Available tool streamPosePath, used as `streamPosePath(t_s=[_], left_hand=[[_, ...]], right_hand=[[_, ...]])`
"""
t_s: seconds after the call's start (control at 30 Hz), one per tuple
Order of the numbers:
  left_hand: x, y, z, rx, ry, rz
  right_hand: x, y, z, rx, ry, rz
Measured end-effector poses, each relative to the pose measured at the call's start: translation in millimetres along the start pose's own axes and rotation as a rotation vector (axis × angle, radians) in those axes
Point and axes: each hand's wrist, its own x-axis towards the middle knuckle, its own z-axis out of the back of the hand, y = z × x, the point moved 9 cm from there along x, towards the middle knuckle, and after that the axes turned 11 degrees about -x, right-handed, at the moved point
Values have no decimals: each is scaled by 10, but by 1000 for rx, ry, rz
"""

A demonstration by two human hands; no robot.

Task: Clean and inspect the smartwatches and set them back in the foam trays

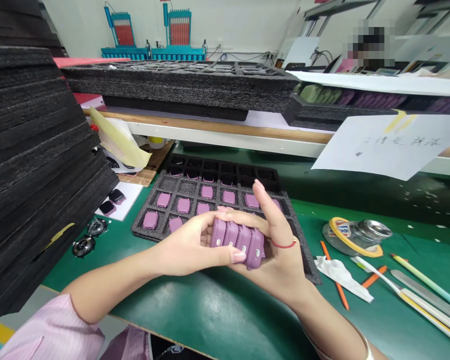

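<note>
Several purple watch cases (230,236) stand side by side in a row between my two hands, each with a small silvery oval on the side facing me. My left hand (189,246) grips the row, thumb across the near side and fingers over the far side. From below and the right, my right hand (285,260) cradles the same cases, its thumb raised; part of its palm is hidden behind them. Under and beyond my hands lies a black foam tray (304,252) with compartments. Purple watch cases (183,205) lie in many of them, and dark-faced ones sit in the back rows.
Tall stacked black foam trays (33,165) rise at the left, beside loose watches (83,246). On the right are a glass jar (375,230) with a tape roll, a crumpled tissue (343,277), orange sticks and pens. A shelf (210,131) crosses behind; a person sits beyond.
</note>
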Motion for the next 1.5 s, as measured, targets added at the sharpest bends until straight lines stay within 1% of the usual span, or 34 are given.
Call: streamPosePath(t_s=[0.1, 0.17, 0.27, 0.4, 0.53, 0.73, 0.83, 0.93, 1.07, 1.27, 1.37, 1.5], left_hand=[[-4, -2, -54, -20, 53, 6], [-1, -15, -72, -32, 58, -4], [0, -11, -82, -54, 61, 4], [-18, 4, -73, -37, 99, 26], [-18, -36, -39, -59, 128, -22], [7, -96, -56, 3, 106, -88], [3, -79, -40, 17, 50, -81], [-9, -57, -4, 87, -3, -69], [-12, -54, -22, 123, 18, -88], [-21, -147, -37, 229, -13, -241], [-6, -150, -47, 205, 6, -230], [35, -160, -98, 148, 94, -221]], right_hand=[[-14, -67, 25, 3, -2, -66], [-23, -93, 42, 1, -7, -90], [-20, -84, 58, 17, -15, -83], [6, -36, 71, 27, -15, -52], [8, -16, 71, 17, -18, -34], [-11, -43, 48, -45, -14, -45], [-1, -13, 29, -42, -2, -24], [8, 23, 9, -52, 12, -2], [6, 51, 5, -69, 9, 20], [-13, 97, -1, -77, 23, 81], [-18, 112, -4, -95, 34, 93], [-28, 127, -28, -143, 50, 129]])
